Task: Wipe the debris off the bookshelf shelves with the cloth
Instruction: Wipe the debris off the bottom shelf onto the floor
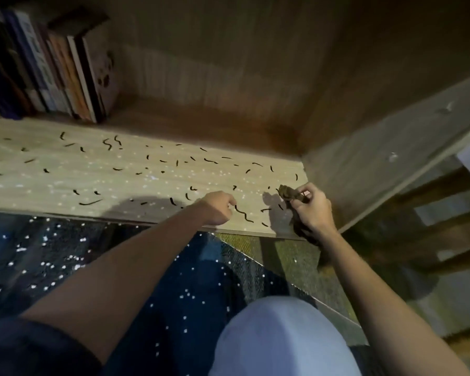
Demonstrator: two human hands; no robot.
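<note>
Pale wood forms the shelf (125,183), walled by the side panel (377,158) at right and a row of books (52,74) at back left; most of its surface lies open. Dark curled debris strips (244,214), too many to count, and white specks scatter across it. One right hand (311,210) grips the bunched dark cloth (289,195) near the front right corner. One left hand (217,208), loosely curled, rests at the front edge beside a wavy strip

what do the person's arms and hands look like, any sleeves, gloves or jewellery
Both forearms are bare from elbow to wrist. A dark short sleeve shows at the left upper arm; no sleeve is in view on the right. The left hand and right hand wear no gloves, and no watch, ring or bracelet is visible in this dim, slightly blurred view.
</note>
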